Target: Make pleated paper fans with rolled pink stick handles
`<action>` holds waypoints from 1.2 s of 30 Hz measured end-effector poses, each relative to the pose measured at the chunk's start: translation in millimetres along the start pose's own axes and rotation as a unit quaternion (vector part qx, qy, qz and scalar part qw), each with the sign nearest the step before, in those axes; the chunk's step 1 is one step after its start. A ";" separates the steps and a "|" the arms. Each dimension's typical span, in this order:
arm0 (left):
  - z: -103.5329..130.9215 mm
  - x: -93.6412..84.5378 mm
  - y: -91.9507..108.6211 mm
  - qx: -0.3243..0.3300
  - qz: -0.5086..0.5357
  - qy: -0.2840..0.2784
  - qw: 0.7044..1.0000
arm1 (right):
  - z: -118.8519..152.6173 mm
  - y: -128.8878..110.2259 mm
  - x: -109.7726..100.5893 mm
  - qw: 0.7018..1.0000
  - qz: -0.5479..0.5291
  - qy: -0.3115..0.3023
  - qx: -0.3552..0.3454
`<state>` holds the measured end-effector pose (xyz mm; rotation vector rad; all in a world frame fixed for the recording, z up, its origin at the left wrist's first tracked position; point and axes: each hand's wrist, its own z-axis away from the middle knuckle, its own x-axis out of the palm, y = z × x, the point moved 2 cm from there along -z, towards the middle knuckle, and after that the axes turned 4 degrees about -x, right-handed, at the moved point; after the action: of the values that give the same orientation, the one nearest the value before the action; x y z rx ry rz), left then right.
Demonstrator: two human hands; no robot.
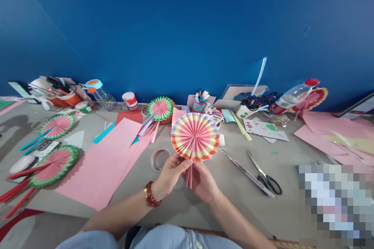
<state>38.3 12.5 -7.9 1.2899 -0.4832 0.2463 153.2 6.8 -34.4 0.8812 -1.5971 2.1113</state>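
A round pleated paper fan (195,134) is held up in front of me, pink at its centre with cream, lilac and orange bands at the rim. My left hand (172,171), with a red bead bracelet above it, pinches the fan's lower edge where the pink paper handle begins. From the other side my right hand (203,181) grips the same place, its fingers partly behind the handle. The handle strips point down between both hands. A roll of tape (160,160) lies just left of my left hand. Scissors (265,179) and a slim grey cutter (248,174) lie to the right.
Pink paper sheets (102,163) cover the table's left middle. Other paper fans (55,165) lie at far left, with a green-edged fan (160,109) at the back. A bottle (295,97), a pen cup (199,104) and a jar (101,95) stand along the blue wall.
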 end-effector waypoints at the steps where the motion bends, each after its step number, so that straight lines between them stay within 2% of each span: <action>1: -0.3 0.5 -0.8 0.000 0.006 -0.002 1.000 | -0.4 1.3 0.0 1.000 -0.008 0.011 0.005; 6: -1.2 2.9 -2.8 0.023 -0.008 0.008 1.000 | -1.1 11.0 0.5 0.995 -0.050 0.085 0.020; 9: -2.0 -0.8 -0.2 0.045 -0.052 0.028 0.997 | -0.2 11.7 -9.0 0.995 0.009 0.097 0.019; 11: -2.6 -6.2 4.5 0.056 -0.092 0.037 0.993 | 0.5 -1.0 -24.7 0.990 0.093 0.107 -0.011; 13: -2.6 -12.5 11.2 0.063 -0.144 0.034 0.987 | 0.7 -30.9 -43.7 0.970 0.178 0.138 -0.097; 15: -2.0 -17.4 18.4 0.064 -0.202 0.003 0.977 | 0.3 -74.5 -56.4 0.930 0.261 0.165 -0.198; 16: -1.5 -19.0 21.8 0.063 -0.231 -0.018 0.971 | -0.5 -98.4 -57.2 0.907 0.302 0.160 -0.246; 18: -0.3 -20.3 27.8 0.060 -0.294 -0.065 0.952 | -4.2 -140.6 -45.5 0.864 0.400 0.080 -0.295; 19: 0.2 -20.0 30.6 0.059 -0.328 -0.089 0.938 | -7.3 -155.9 -34.7 0.835 0.466 0.025 -0.291; 22: 1.2 -18.3 38.6 0.060 -0.429 -0.150 0.889 | -19.4 -174.4 1.6 0.704 0.650 -0.101 -0.267; 24: 1.3 -19.4 43.8 0.064 -0.488 -0.168 0.854 | -29.3 -166.5 18.2 0.669 0.687 -0.185 -0.216; 25: 1.4 -21.0 46.3 0.066 -0.514 -0.171 0.838 | -33.6 -159.3 22.8 0.666 0.684 -0.231 -0.187; 27: 1.8 -25.4 50.9 0.070 -0.548 -0.172 0.816 | -40.4 -144.6 24.6 0.681 0.658 -0.287 -0.143; 29: 2.9 -29.6 55.5 0.066 -0.539 -0.169 0.823 | -45.3 -134.5 19.6 0.709 0.634 -0.277 -0.137; 31: 4.2 -31.8 60.3 0.061 -0.498 -0.166 0.849 | -48.2 -129.4 13.2 0.734 0.618 -0.236 -0.156; 33: 4.7 -32.5 65.7 0.058 -0.473 -0.161 0.864 | -49.3 -126.6 9.4 0.747 0.604 -0.220 -0.167; 34: 4.3 -32.9 68.5 0.056 -0.479 -0.156 0.862 | -49.4 -125.5 8.7 0.752 0.596 -0.225 -0.166; 36: 2.3 -33.8 73.7 0.049 -0.524 -0.152 0.836 | -49.3 -124.1 8.5 0.761 0.584 -0.238 -0.154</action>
<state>-24.1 33.2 39.7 1.5255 0.0334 -0.8810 209.5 90.4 53.5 0.2479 -3.2769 2.1708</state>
